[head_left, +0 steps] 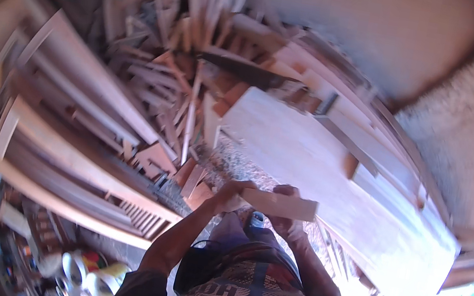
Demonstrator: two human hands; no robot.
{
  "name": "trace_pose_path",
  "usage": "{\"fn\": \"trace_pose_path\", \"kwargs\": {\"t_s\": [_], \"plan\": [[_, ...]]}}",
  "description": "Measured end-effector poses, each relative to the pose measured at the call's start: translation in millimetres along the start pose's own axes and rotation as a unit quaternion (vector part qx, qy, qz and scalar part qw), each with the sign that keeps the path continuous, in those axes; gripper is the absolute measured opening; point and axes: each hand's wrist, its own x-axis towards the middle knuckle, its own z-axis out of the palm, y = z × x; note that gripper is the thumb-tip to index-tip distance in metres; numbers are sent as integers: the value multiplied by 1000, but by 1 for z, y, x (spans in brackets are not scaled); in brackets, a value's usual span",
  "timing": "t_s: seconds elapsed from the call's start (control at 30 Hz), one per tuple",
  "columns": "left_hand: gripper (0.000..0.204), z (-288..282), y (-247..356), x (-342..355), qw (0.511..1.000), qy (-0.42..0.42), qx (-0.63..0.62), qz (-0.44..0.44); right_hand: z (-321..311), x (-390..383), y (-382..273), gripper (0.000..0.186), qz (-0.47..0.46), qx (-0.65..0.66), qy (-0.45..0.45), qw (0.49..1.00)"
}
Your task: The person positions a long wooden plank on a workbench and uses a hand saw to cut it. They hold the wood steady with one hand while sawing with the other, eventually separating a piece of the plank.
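Note:
A short, pale wooden block [279, 205] is held up in front of my body, above my legs. My left hand [238, 188] is closed on its left end. My right hand [288, 191] grips the block near its middle, with knuckles showing above the far edge and the rest of the hand below. The block hides part of the right hand's fingers. Ahead to the right lies a wide, pale workbench top [288, 144]. A handsaw [243, 71] with a dark blade rests by the bench's far end.
Long boards and wooden frames [91, 155] lean in a stack on the left. Offcuts and slats [154, 81] pile up beyond them. Planks [368, 148] lie along the bench's far side, beside a wall [468, 117]. Shavings [242, 155] cover the floor between.

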Motion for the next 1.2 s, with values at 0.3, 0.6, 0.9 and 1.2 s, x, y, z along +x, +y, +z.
{"fn": "trace_pose_path", "kwargs": {"t_s": [0.3,0.6,0.9,1.2], "plan": [[32,46,53,85,966,-253,-6,51,-65,-26,-21,56,190,59,158,967],[38,125,86,128,923,-377,12,77,-109,-68,7,55,262,22,261,929],[35,198,71,121,964,-263,15,-39,-134,-109,40,80,328,12,303,894],[66,211,35,107,982,-150,113,-2,-127,-303,39,70,428,70,227,872]]}}
